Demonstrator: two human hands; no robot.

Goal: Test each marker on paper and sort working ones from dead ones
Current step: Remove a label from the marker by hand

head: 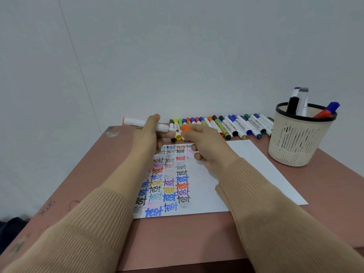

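Note:
My left hand [147, 135] grips a white marker with an orange end [137, 123], held level above the table with its bare tip pointing right. Just to the right of that tip, my right hand [204, 142] pinches the marker's orange cap [186, 127]; cap and tip are a small gap apart. Below both hands lies a white sheet of paper [246, 170] covered on its left half with the word "test" in many colours. A row of several capped markers [232, 125] lies along the table's far edge.
A cream mesh cup [301, 142] stands at the right, holding several markers upright. The pink table [177, 239] ends at the wall behind the marker row and drops off at the left and near edges.

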